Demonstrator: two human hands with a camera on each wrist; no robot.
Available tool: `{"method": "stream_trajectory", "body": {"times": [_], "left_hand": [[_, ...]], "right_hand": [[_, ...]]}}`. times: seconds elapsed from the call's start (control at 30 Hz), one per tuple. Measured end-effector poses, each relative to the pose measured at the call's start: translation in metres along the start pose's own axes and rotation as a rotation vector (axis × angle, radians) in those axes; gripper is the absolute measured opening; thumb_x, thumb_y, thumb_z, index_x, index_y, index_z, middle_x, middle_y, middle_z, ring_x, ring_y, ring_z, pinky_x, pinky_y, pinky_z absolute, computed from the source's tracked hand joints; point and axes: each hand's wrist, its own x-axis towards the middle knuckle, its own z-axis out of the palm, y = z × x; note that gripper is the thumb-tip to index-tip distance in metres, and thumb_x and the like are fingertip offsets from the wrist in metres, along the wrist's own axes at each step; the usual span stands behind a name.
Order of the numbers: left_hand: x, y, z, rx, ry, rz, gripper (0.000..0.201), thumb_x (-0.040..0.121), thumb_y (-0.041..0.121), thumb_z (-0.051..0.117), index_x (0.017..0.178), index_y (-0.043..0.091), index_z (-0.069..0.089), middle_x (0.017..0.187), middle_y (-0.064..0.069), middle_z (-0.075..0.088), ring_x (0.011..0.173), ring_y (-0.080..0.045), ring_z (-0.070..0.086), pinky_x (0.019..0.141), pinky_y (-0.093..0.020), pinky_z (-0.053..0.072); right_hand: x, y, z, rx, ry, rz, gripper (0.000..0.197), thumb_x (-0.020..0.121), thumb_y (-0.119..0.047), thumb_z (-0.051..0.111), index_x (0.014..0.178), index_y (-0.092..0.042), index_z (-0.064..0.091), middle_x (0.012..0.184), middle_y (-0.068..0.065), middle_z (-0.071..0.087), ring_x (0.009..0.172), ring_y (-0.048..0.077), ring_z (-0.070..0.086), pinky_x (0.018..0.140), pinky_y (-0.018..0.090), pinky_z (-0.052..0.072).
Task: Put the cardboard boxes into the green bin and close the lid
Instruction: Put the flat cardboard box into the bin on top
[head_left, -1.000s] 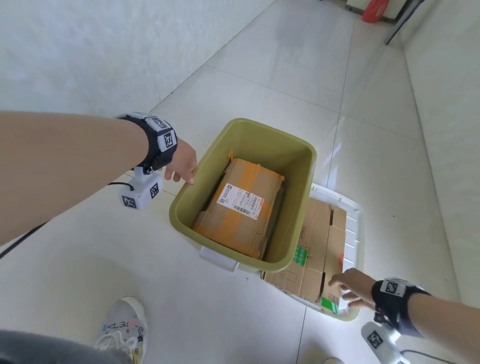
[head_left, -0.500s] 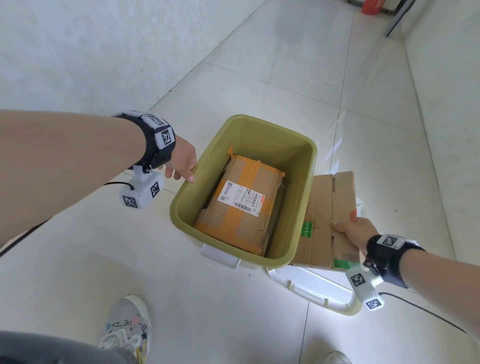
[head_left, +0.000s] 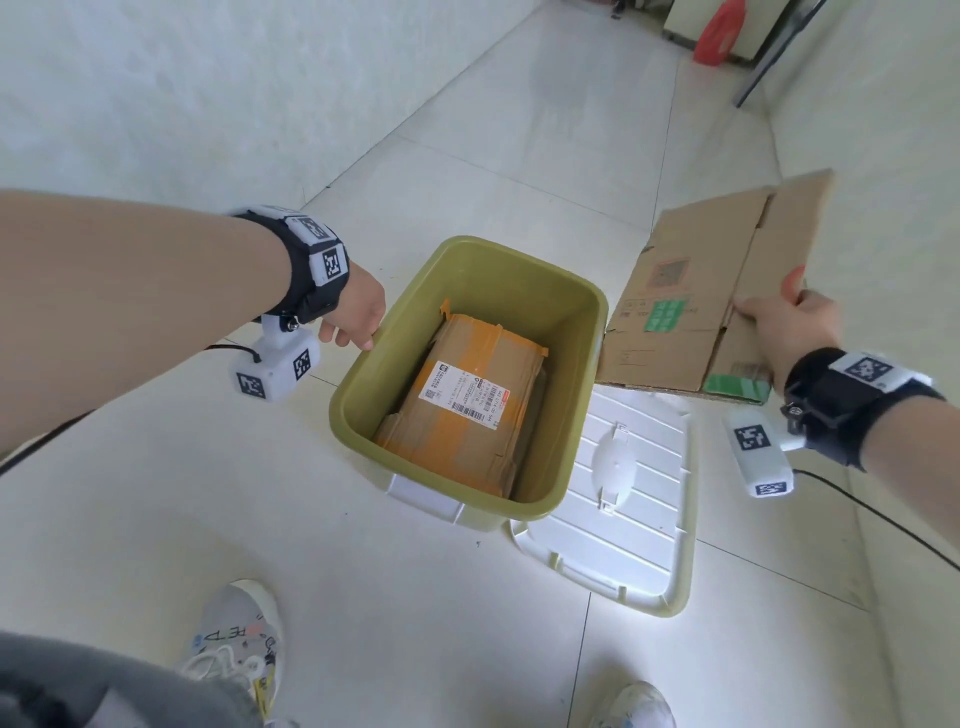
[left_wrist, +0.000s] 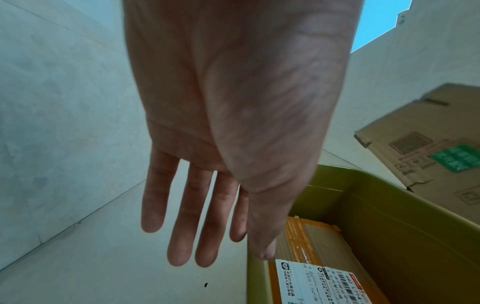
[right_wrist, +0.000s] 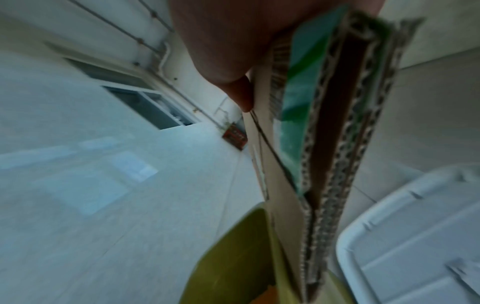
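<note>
The right hand pinches a flat box held up beside the bin. The left hand, fingers straight and slightly spread, hangs at the bin's rim, perhaps touching it. Another box lies inside.

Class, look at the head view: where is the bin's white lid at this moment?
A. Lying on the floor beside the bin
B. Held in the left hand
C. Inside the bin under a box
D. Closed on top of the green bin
A: the white lid lies flat on the floor against the open green bin, on its right in the head view.
</note>
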Motion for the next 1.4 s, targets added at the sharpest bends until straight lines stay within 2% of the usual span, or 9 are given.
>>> {"method": "stream_trajectory", "body": {"times": [0.2,0.33,0.4,0.47,0.7,0.93,1.1,1.27,1.4], "left_hand": [[-0.012,0.000,-0.004,-0.013,0.038,0.005,0.033,0.092,0.034,0.060,0.115,0.011,0.064,0.088,0.001,0.071,0.077,-0.018,0.066,0.049,-0.022,0.043],[-0.016,-0.001,-0.002,-0.006,0.029,0.006,0.033,0.092,0.035,0.060,0.116,0.012,0.063,0.089,0.000,0.071,0.077,-0.019,0.066,0.049,-0.022,0.044],[-0.017,0.000,-0.001,0.013,0.028,0.001,0.034,0.093,0.035,0.059,0.117,0.011,0.063,0.090,0.000,0.070,0.075,-0.019,0.065,0.049,-0.022,0.044],[-0.018,0.000,-0.001,0.029,0.026,0.003,0.033,0.093,0.033,0.058,0.118,0.011,0.062,0.091,0.000,0.070,0.076,-0.019,0.064,0.050,-0.022,0.044],[-0.011,-0.004,-0.001,-0.004,0.005,0.031,0.029,0.093,0.025,0.058,0.118,0.011,0.061,0.084,0.001,0.067,0.078,-0.021,0.066,0.049,-0.023,0.046],[0.000,-0.007,-0.003,-0.090,-0.007,0.009,0.033,0.095,0.034,0.053,0.119,0.013,0.061,0.088,-0.002,0.070,0.076,-0.022,0.065,0.052,-0.024,0.046],[0.005,-0.006,-0.003,-0.126,-0.028,0.000,0.043,0.098,0.040,0.047,0.129,0.012,0.055,0.109,-0.010,0.073,0.082,-0.024,0.066,0.053,-0.024,0.046],[0.009,-0.001,-0.005,-0.096,-0.078,0.005,0.046,0.097,0.040,0.050,0.127,0.006,0.054,0.113,-0.010,0.073,0.098,-0.027,0.072,0.053,-0.023,0.050],[0.012,0.008,-0.014,-0.024,-0.061,-0.003,0.042,0.094,0.037,0.058,0.114,0.001,0.065,0.083,0.001,0.071,0.073,-0.015,0.066,0.042,-0.018,0.047]], "right_hand": [[-0.046,-0.061,0.002,-0.108,0.068,-0.301,0.046,0.080,-0.035,0.068,0.121,-0.016,0.060,0.117,0.005,0.070,0.102,0.029,0.070,0.089,0.046,0.060],[-0.072,-0.082,0.018,0.068,-0.021,-0.224,0.028,0.076,-0.028,0.065,0.101,-0.019,0.058,0.102,0.002,0.068,0.098,0.027,0.070,0.087,0.043,0.061],[-0.087,-0.079,0.033,0.056,-0.120,-0.140,0.024,0.078,-0.024,0.060,0.099,-0.013,0.063,0.090,0.004,0.065,0.082,0.027,0.068,0.064,0.031,0.061],[-0.101,-0.063,0.052,0.003,-0.232,-0.075,0.020,0.086,-0.019,0.056,0.101,-0.008,0.064,0.081,0.004,0.064,0.065,0.020,0.061,0.042,0.018,0.046],[-0.132,0.002,0.132,0.017,-0.519,0.170,0.020,0.086,-0.012,0.060,0.104,-0.002,0.059,0.106,0.018,0.072,0.094,0.037,0.075,0.086,0.051,0.063],[-0.124,0.025,0.177,-0.097,-0.643,0.187,0.031,0.094,-0.016,0.067,0.121,-0.004,0.058,0.119,0.017,0.071,0.105,0.035,0.073,0.091,0.052,0.062],[-0.129,0.023,0.177,-0.349,-0.752,0.084,0.026,0.093,-0.010,0.064,0.116,0.002,0.060,0.107,0.015,0.069,0.095,0.035,0.075,0.080,0.046,0.066],[-0.110,0.015,0.151,-0.419,-0.610,-0.056,0.021,0.091,-0.013,0.054,0.096,-0.003,0.072,0.076,0.011,0.078,0.054,0.024,0.076,0.050,0.028,0.061],[-0.074,0.012,0.129,-0.310,-0.336,-0.208,0.022,0.086,-0.017,0.052,0.082,-0.010,0.073,0.075,0.008,0.078,0.055,0.025,0.076,0.060,0.041,0.066]]}}
